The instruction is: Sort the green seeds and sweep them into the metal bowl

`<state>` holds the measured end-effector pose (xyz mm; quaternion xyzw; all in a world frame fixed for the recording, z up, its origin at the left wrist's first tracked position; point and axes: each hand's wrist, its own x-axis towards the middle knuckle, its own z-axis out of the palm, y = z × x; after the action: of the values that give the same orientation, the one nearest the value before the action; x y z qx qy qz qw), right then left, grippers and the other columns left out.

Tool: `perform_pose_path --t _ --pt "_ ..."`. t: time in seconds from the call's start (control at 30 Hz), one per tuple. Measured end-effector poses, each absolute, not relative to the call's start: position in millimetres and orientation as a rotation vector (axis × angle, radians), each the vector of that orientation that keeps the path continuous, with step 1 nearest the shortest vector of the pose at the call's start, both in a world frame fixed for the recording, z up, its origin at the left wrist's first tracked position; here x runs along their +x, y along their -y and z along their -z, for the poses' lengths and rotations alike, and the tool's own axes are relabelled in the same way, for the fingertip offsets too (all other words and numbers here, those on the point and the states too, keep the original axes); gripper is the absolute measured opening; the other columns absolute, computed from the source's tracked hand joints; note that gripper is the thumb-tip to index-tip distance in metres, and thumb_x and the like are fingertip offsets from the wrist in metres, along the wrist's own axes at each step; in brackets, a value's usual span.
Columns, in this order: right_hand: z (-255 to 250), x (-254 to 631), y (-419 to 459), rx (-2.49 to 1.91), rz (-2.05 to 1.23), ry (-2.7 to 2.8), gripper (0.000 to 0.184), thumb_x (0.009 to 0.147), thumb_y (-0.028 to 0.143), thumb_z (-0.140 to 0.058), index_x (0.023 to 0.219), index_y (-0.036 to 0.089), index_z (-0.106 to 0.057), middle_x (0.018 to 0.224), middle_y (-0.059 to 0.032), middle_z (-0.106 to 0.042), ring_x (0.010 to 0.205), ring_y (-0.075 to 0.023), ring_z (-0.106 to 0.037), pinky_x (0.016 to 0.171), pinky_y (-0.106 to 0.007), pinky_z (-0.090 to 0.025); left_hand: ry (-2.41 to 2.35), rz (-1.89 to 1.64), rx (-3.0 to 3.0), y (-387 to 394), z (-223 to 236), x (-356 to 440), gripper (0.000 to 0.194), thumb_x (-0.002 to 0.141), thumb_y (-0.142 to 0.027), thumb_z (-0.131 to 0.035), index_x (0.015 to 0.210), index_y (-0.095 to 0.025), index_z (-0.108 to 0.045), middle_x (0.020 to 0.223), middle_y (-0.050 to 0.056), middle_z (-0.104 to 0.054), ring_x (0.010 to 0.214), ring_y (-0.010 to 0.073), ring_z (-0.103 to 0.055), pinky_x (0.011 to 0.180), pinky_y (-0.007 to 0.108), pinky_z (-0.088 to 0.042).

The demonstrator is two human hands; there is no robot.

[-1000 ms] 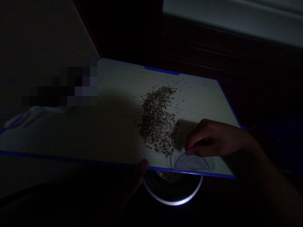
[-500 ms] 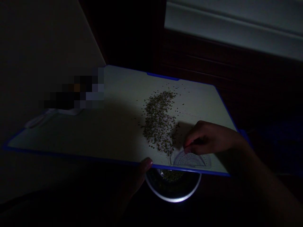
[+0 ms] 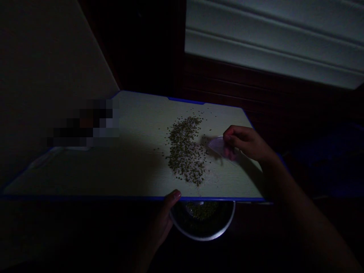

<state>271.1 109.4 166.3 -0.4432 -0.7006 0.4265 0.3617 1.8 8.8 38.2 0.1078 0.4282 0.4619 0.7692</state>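
Note:
With my right hand (image 3: 241, 142) I pinch a clear plastic protractor (image 3: 217, 145), lifted over the right part of a pale board with blue edging (image 3: 136, 170). Left of the protractor, small greenish-brown seeds or beans (image 3: 186, 148) lie spread in a tall patch, their exact kind too dark to tell. My left hand (image 3: 167, 208) grips the board's near edge, thumb on top and the other fingers under it. Just beneath that edge sits a round metal bowl (image 3: 203, 238) partly filled with similar greenish grains; the board hides its far side.
A blurred-out item with a whitish part (image 3: 76, 147) lies on the board's left end. Beyond the board are dark wooden panelling (image 3: 227, 83) and a pale ridged surface (image 3: 256, 49). Something dark blue (image 3: 327, 163) is at the right.
My right hand has raised the protractor off the board near the front edge and moved it away from me. My left hand keeps its hold on the edge. The view has shifted slightly.

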Motion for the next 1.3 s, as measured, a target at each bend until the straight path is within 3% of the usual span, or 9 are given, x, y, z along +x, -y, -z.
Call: perform_pose_path --t 0.2,0.4,0.6,0.7,0.83,0.97,1.3 --pt "-154 278 -82 -1.235 -0.984 1.539 0.021 0.094 0.04 -0.063 0.09 0.02 -0.064 0.066 0.0013 -0.067 0.055 -0.0119 -0.061 0.055 -0.024 -0.05 -0.904 -0.994 0.228 -12 -39 -7 0.036 0.073 -0.031 -0.086 0.103 -0.013 -0.078 0.108 0.011 -0.081 0.113 0.0336 -0.071 0.105 0.045 -0.053" --pt "-141 260 -9 -1.524 -0.77 1.388 0.02 0.093 0.037 -0.063 0.105 0.022 -0.067 0.076 0.0015 -0.065 0.061 -0.0122 -0.059 0.054 -0.022 -0.044 -0.916 -0.99 0.185 -13 -34 -17 0.034 0.082 -0.027 -0.079 0.113 -0.014 -0.073 0.11 0.009 -0.081 0.112 0.0294 -0.072 0.102 0.042 -0.055" --pt "-132 183 45 -1.584 -0.568 1.7 0.021 0.096 0.026 -0.057 0.112 0.022 -0.069 0.091 -0.002 -0.076 0.078 -0.016 -0.072 0.07 -0.025 -0.054 -0.936 -0.878 0.277 -17 -39 -21 0.026 0.085 -0.031 -0.075 0.099 -0.009 -0.075 0.095 0.013 -0.082 0.105 0.0295 -0.074 0.097 0.039 -0.056" --pt "-128 157 47 -1.515 -0.462 1.813 0.024 0.096 0.023 -0.056 0.117 0.021 -0.068 0.101 -0.0047 -0.079 0.084 -0.0173 -0.075 0.074 -0.026 -0.057 -0.93 -0.829 0.308 -18 -39 -23 0.027 0.083 -0.036 -0.077 0.092 -0.01 -0.075 0.091 0.013 -0.082 0.101 0.0301 -0.075 0.098 0.039 -0.056" --pt "-125 154 43 -1.55 -0.373 1.868 0.026 0.096 0.022 -0.053 0.117 0.019 -0.068 0.101 -0.0081 -0.078 0.083 -0.0195 -0.075 0.072 -0.029 -0.059 -0.849 -0.873 0.316 -18 -36 -23 0.027 0.082 -0.032 -0.078 0.1 -0.013 -0.076 0.097 0.01 -0.082 0.111 0.0278 -0.072 0.103 0.037 -0.052" --pt "-123 172 43 -1.647 -0.304 1.858 0.027 0.096 0.022 -0.051 0.117 0.018 -0.067 0.096 -0.0089 -0.077 0.082 -0.0203 -0.075 0.071 -0.031 -0.06 -0.864 -0.875 0.292 -18 -36 -23 0.029 0.085 -0.031 -0.075 0.108 -0.013 -0.075 0.108 0.01 -0.081 0.115 0.0277 -0.071 0.105 0.038 -0.051" --pt "-116 232 15 -1.666 -0.189 1.879 0.027 0.098 0.026 -0.052 0.119 0.018 -0.067 0.106 -0.0102 -0.078 0.089 -0.02 -0.076 0.078 -0.029 -0.059 -0.945 -0.925 0.287 -19 -36 -22 0.032 0.084 -0.027 -0.076 0.113 -0.013 -0.073 0.109 0.01 -0.081 0.112 0.0297 -0.072 0.101 0.041 -0.055"
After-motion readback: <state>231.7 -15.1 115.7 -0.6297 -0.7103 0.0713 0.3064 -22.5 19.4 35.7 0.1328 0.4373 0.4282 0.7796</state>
